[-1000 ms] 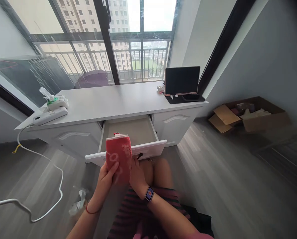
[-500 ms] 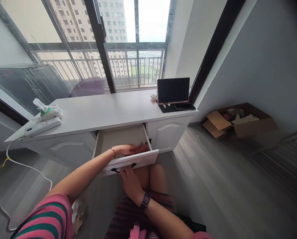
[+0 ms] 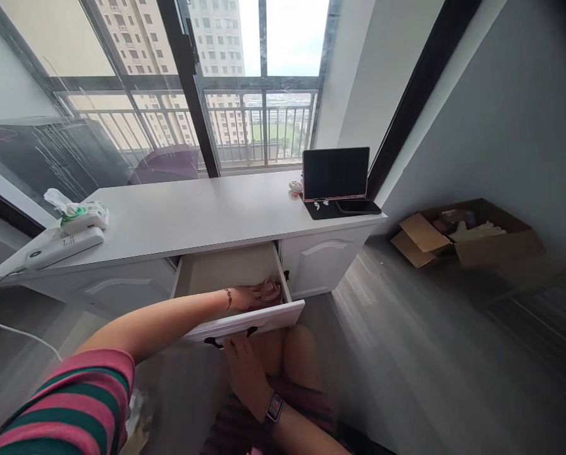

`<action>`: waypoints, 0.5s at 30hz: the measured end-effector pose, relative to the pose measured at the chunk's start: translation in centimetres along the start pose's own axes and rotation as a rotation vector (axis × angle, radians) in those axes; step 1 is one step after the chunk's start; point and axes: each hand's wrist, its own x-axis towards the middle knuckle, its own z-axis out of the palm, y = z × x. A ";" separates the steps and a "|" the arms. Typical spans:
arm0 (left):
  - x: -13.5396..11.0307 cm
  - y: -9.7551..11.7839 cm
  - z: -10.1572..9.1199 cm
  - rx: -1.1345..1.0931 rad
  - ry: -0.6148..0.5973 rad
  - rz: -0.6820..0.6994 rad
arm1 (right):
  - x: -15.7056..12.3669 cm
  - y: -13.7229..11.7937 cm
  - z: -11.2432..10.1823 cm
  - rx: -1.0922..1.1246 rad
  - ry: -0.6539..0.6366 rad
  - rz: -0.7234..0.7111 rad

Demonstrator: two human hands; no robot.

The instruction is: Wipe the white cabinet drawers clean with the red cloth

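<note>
The white drawer (image 3: 287,311) is pulled out from under the desk's top. My left hand (image 3: 247,297) reaches over its front panel into the right front corner. There, its fingers curl over a crumpled pinkish item (image 3: 274,289), partly covered by the hand and too blurred to name exactly. Outside the drawer, my right hand (image 3: 247,366), with a watch on its wrist, has its fingers at the dark drawer handle (image 3: 213,342), bent against the front panel. The fingertips are partly hidden.
On the white desk (image 3: 192,215), a tissue pack (image 3: 86,217) and a power strip (image 3: 64,248) lie left. At right are a tablet (image 3: 336,173), earbuds (image 3: 320,205) and a phone (image 3: 358,206). An open cardboard box (image 3: 501,249) sits on the floor at right.
My left hand has moved slightly right, farther over the pinkish item, covering more of it. My right hand stays at the handle. The view has shifted a little.
</note>
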 end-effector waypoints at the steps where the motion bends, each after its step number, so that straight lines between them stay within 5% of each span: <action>1: 0.5 -0.4 -0.3 -0.005 -0.075 0.058 | 0.0 0.1 0.2 0.013 -0.006 0.008; 5: 3.1 -2.5 -1.7 0.064 -0.192 0.153 | -0.1 0.5 0.9 0.059 -0.002 0.002; 10: 6.6 -5.4 -3.1 0.280 -0.027 0.163 | -0.2 0.6 1.6 0.053 -0.018 0.018; 15: 9.4 -6.7 -5.1 0.226 0.102 0.007 | -0.1 0.7 1.6 0.060 -0.017 0.021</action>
